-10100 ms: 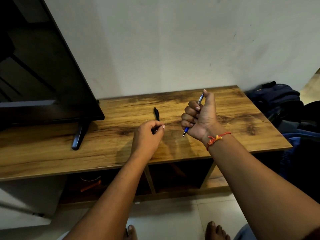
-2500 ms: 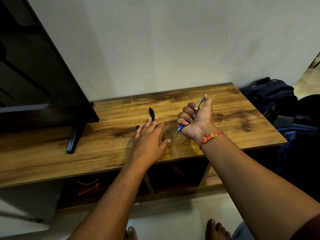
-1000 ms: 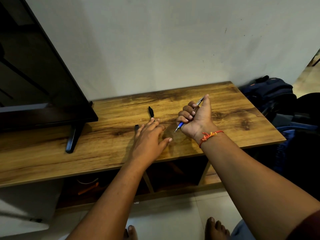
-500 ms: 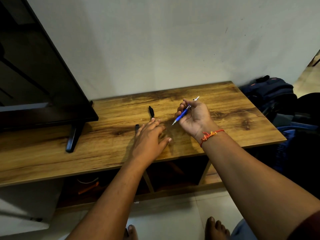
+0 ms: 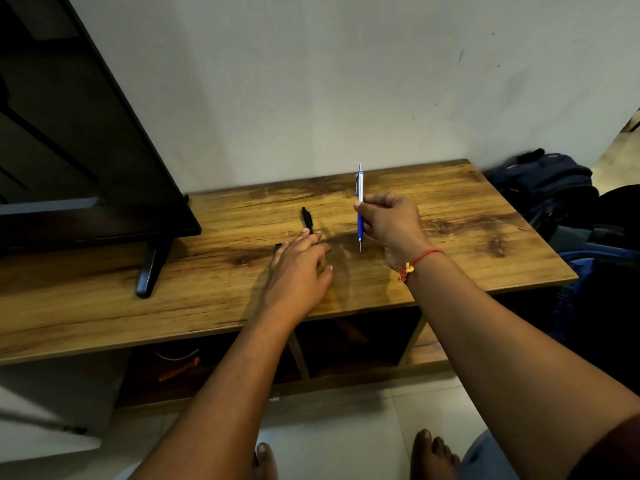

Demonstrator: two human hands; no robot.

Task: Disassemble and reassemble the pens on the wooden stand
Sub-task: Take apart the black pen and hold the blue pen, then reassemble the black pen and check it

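My right hand (image 5: 389, 221) pinches a blue and silver pen (image 5: 360, 202) by its middle, upright, tip down just above the wooden stand (image 5: 467, 244). My left hand (image 5: 299, 271) lies flat on the stand with straight fingers. A black pen piece (image 5: 307, 219) lies just beyond its fingertips. A small dark piece (image 5: 277, 248) shows at the left edge of the fingers. Whatever lies under the palm is hidden.
A black television (image 5: 86, 168) on a dark foot (image 5: 150, 268) fills the stand's left part. Dark blue bags (image 5: 554, 188) sit on the floor to the right. Open shelves below hold an orange object (image 5: 178, 368). My bare feet (image 5: 433, 455) stand on pale tiles.
My right hand went from a fist round the blue pen to a fingertip pinch and turned the pen upright, tip down. My left hand stayed flat on the stand.
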